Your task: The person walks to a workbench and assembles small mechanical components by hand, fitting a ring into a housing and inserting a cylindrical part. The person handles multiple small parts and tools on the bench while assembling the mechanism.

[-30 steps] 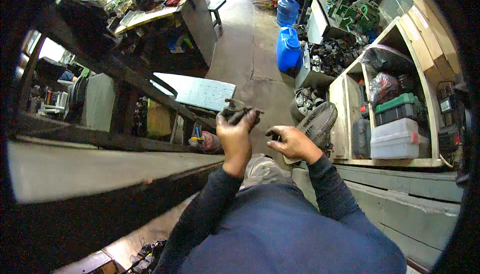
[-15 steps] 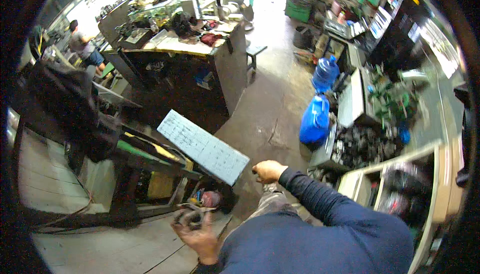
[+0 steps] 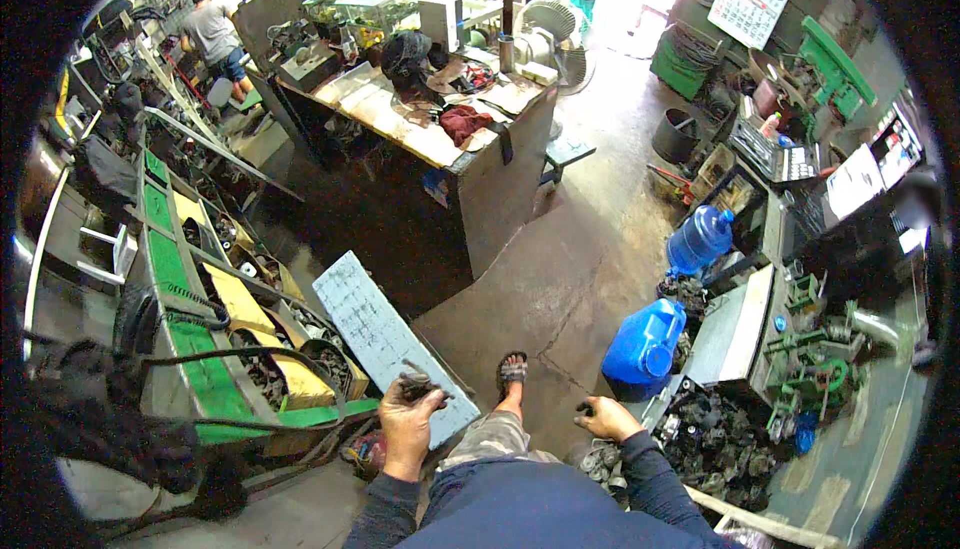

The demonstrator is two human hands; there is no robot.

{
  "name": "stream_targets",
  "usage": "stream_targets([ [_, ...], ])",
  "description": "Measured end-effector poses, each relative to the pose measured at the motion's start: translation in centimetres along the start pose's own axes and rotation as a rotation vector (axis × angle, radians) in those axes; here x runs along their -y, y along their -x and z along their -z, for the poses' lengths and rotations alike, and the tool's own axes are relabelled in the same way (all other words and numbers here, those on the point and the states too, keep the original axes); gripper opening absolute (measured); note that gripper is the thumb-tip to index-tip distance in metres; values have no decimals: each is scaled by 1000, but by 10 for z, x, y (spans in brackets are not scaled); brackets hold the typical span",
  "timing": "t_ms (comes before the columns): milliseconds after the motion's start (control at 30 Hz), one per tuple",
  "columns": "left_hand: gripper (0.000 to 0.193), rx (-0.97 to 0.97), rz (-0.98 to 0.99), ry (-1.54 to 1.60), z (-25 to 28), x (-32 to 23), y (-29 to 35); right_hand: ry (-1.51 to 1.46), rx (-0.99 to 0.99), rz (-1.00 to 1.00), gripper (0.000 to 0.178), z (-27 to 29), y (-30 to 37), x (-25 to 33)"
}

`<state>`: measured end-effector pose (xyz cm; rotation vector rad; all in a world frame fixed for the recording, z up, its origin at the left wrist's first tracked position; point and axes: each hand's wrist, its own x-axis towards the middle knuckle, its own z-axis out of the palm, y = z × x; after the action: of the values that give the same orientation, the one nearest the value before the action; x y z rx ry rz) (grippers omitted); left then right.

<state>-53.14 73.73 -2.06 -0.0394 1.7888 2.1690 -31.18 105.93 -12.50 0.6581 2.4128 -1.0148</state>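
In my left hand (image 3: 406, 431) is a small dark grey metal part (image 3: 418, 385), pinched between thumb and fingers; its exact kind is unclear. This hand is raised over the near end of a long pale blue bench top (image 3: 375, 319). My right hand (image 3: 610, 418) is held out to the right of my leg, with its fingers curled. Something small and dark shows at its fingertips, too small to name. Below the right wrist lie several round metal pieces (image 3: 600, 464). My sandalled foot (image 3: 512, 373) stands on the floor between the hands.
Left is a green rack (image 3: 205, 364) with yellow bins of parts. A cluttered workbench (image 3: 505, 189) stands ahead. To the right are a blue jerrycan (image 3: 643, 344), a blue water bottle (image 3: 700, 239) and a heap of dark metal parts (image 3: 715, 429). Another person (image 3: 212, 34) is far left.
My left hand has risen from low left to over the bench top, still with the dark part. My right hand has moved right and down in view. A foot has come into sight as I walk.
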Motion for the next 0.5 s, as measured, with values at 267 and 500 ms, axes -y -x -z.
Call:
stream_targets([
  [267, 29, -165, 9, 366, -41, -19, -201, 43, -49, -51, 48, 102, -120, 15],
  [500, 38, -461, -433, 454, -23, -99, -375, 94, 87, 305, 43, 200, -284, 190],
])
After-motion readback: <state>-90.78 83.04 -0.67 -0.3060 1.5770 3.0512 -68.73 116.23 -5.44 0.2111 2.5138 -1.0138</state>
